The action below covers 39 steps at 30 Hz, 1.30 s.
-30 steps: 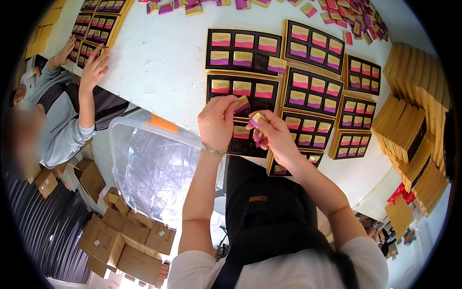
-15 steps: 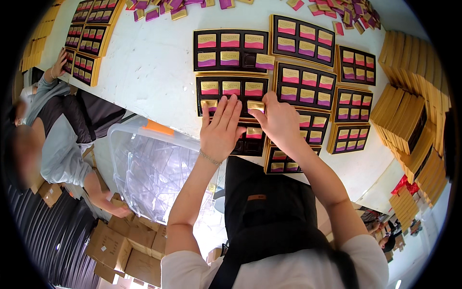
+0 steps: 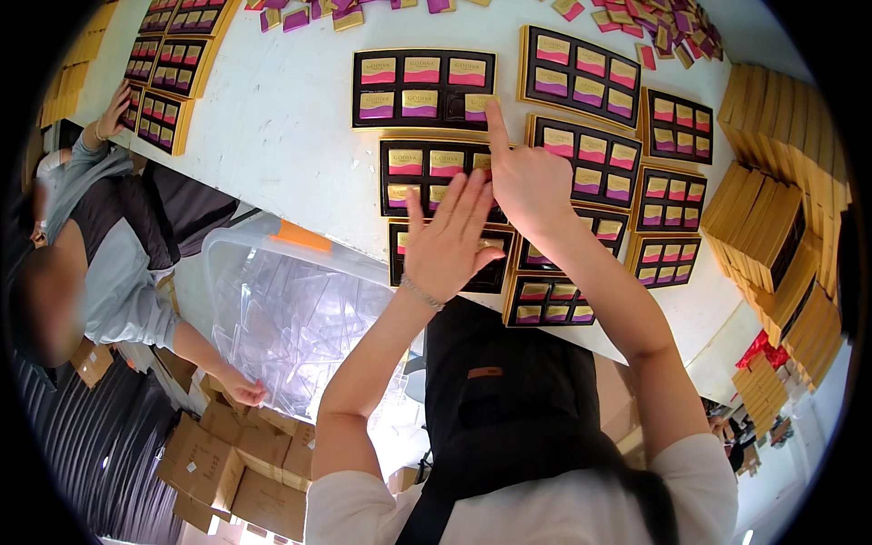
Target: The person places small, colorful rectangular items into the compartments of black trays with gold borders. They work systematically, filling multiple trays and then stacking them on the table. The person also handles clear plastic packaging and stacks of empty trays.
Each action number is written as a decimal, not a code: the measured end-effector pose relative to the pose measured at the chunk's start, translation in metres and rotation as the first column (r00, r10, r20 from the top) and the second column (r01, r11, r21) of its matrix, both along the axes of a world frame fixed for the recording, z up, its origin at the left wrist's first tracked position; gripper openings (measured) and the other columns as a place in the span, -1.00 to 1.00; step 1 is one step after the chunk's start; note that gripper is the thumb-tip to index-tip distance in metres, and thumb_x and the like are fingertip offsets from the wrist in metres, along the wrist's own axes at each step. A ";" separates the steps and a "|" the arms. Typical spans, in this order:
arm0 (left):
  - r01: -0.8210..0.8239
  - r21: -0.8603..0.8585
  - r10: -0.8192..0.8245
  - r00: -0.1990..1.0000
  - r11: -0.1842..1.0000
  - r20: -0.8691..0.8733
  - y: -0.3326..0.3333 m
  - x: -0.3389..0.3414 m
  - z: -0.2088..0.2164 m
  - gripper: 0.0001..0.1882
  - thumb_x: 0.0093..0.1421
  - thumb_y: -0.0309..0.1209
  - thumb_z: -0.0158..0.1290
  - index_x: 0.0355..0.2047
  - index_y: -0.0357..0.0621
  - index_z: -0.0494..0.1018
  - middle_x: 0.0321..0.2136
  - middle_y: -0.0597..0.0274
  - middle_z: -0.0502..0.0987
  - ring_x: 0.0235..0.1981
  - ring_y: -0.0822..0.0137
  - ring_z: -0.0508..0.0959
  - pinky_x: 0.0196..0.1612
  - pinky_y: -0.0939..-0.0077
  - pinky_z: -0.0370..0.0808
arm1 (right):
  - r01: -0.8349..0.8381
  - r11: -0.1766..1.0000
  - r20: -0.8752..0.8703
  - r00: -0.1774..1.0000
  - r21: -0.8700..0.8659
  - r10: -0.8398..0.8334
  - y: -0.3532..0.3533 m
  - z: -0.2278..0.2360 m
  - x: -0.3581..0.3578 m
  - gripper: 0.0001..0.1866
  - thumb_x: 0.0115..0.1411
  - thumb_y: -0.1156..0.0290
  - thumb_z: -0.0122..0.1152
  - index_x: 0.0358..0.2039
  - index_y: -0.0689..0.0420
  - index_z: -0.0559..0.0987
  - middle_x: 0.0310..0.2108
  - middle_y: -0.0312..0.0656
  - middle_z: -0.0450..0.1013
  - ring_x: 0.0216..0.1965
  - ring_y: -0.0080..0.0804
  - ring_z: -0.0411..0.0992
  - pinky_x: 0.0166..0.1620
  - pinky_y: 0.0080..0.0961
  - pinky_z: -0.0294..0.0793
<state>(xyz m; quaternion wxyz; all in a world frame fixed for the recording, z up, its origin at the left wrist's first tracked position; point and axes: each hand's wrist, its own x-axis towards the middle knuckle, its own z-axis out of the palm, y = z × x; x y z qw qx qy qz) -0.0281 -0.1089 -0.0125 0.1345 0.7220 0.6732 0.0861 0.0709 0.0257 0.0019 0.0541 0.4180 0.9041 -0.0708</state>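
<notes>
Open black-and-gold boxes hold wrapped chocolates in gold with pink or purple. In the upper left box (image 3: 409, 132), a gold-and-purple chocolate (image 3: 476, 110) sits at the right end of the lower row, partly out of place. The stretched index finger of my right hand (image 3: 534, 186) touches this chocolate, with its other fingers curled and nothing visibly held. My left hand (image 3: 445, 245) lies flat, fingers apart, over the middle box (image 3: 389, 177), hiding part of it. Below, the lower box (image 3: 398, 259) is mostly covered by that hand.
More filled boxes (image 3: 581, 77) stand to the right, beside stacked gold cartons (image 3: 754, 204). Loose chocolates (image 3: 663, 32) lie at the far edge. A clear bin of plastic sheets (image 3: 291, 309) sits left of me. A co-worker (image 3: 127, 263) sits beyond it, near further filled boxes (image 3: 177, 68).
My right hand has moved up from the middle box to the upper box's chocolate. My left hand has slid right. The upper box has shifted left, and the middle box slightly right.
</notes>
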 end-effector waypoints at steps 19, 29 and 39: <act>0.310 0.099 -0.318 0.946 0.945 0.067 0.008 -0.056 0.002 -0.35 0.10 0.00 0.05 0.18 0.06 0.34 0.22 0.34 0.30 0.31 0.34 0.18 0.31 -0.25 -0.10 | -0.026 0.990 -0.012 1.000 -0.137 0.025 0.008 0.015 -0.028 -0.56 0.21 0.35 0.04 0.08 0.23 0.42 -0.69 -0.16 0.48 -0.65 -0.23 0.51 -0.62 -0.32 0.44; 0.104 -0.008 -0.104 0.994 0.994 0.030 -0.025 -0.061 -0.001 -0.26 0.15 0.09 -0.06 0.25 -0.04 0.23 0.31 0.25 0.16 0.33 0.20 0.14 0.31 -0.06 0.00 | -0.198 0.977 -0.111 0.976 -0.079 0.189 -0.054 0.013 0.037 -0.43 0.14 0.18 0.23 0.18 -0.09 0.38 -0.52 -0.29 0.32 -0.57 -0.46 0.39 -0.61 -0.53 0.35; 0.132 -0.005 -0.132 0.989 0.991 -0.063 -0.025 -0.053 -0.009 -0.22 0.20 0.26 -0.32 0.26 0.04 0.21 0.30 0.17 0.15 0.31 0.09 0.14 0.30 -0.05 0.01 | -0.290 0.955 -0.174 0.939 0.060 0.296 -0.061 -0.004 0.054 -0.42 0.09 0.09 0.24 0.13 -0.06 0.43 -0.51 -0.30 0.31 -0.59 -0.51 0.35 -0.62 -0.57 0.32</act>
